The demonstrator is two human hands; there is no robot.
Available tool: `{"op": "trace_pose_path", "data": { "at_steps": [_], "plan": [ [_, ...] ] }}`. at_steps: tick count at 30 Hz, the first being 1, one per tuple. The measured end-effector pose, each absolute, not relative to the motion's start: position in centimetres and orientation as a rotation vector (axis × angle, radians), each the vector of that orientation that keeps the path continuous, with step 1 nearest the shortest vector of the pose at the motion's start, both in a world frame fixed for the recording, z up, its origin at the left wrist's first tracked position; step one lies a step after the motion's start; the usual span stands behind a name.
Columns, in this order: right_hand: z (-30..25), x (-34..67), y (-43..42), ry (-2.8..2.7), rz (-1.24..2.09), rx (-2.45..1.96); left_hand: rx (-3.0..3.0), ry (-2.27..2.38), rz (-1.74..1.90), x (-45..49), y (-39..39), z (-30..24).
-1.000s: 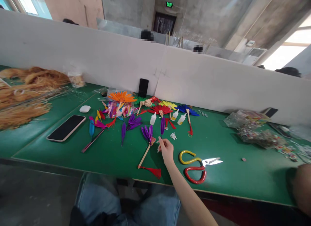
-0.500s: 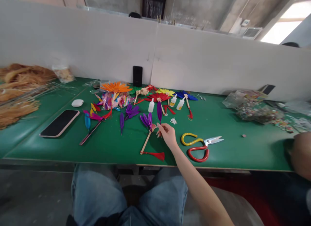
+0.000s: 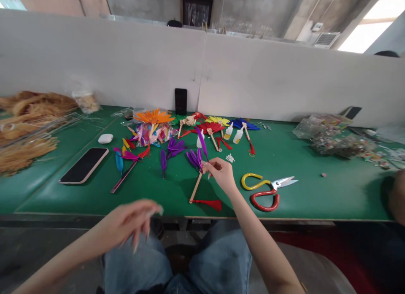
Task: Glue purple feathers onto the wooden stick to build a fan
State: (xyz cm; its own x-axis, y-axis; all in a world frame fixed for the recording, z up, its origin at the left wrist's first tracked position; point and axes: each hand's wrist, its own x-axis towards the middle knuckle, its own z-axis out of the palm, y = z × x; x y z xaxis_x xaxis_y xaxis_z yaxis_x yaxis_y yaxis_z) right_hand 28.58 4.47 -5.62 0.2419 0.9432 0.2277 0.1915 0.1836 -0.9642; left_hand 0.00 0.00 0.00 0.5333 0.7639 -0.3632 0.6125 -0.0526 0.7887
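My right hand (image 3: 221, 173) pinches the lower end of a purple feather (image 3: 203, 145) between thumb and fingertips. The feather leans to the left over a small feather fan (image 3: 196, 186), whose wooden handle and few purple feathers lie on the table; whether they touch is hard to tell. From the handle's lower end a red tassel (image 3: 209, 204) stretches to the right. Over the table's front edge hovers my left hand (image 3: 134, 220), smeared by motion, its fingers apart and nothing seen in them. More purple feathers (image 3: 174, 147) and a single one (image 3: 163, 162) lie left of the fan.
Yellow-and-red-handled scissors (image 3: 268, 188) lie right of my right hand. Behind are white beads (image 3: 230, 158), glue bottles (image 3: 238, 136) and finished fans, one orange (image 3: 154, 115). A phone (image 3: 84, 165) and tweezers (image 3: 124, 176) lie left. Bagged materials (image 3: 335, 140) and a person's arm (image 3: 397, 199) are right.
My left hand has come into view at the lower left. The purple feather in my right hand has tilted from upright to leaning left. The camera view has shifted slightly.
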Motion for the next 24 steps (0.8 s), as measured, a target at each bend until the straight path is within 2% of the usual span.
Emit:
{"op": "trace_pose_path", "data": {
  "at_steps": [7,10,14,19,24],
  "plan": [
    [-4.2,26.6,6.2,-1.435,0.721,-1.323,1.521,0.815,0.761,12.1,12.4,-1.1],
    [-3.9,26.7,7.8,-1.437,0.866,-1.320,1.445,0.814,0.884,13.3,14.6,-2.3],
    [-3.9,26.4,9.6,-1.330,1.061,-1.243,1.412,0.902,0.961,12.6,15.0,-3.4],
    [-5.4,25.9,9.6,-1.341,0.953,-1.285,1.460,0.956,0.997,12.4,14.6,-4.5],
    [-6.2,26.4,9.1,-1.355,0.970,-1.302,1.548,0.926,0.845,12.3,14.7,-4.9]
  ]
}}
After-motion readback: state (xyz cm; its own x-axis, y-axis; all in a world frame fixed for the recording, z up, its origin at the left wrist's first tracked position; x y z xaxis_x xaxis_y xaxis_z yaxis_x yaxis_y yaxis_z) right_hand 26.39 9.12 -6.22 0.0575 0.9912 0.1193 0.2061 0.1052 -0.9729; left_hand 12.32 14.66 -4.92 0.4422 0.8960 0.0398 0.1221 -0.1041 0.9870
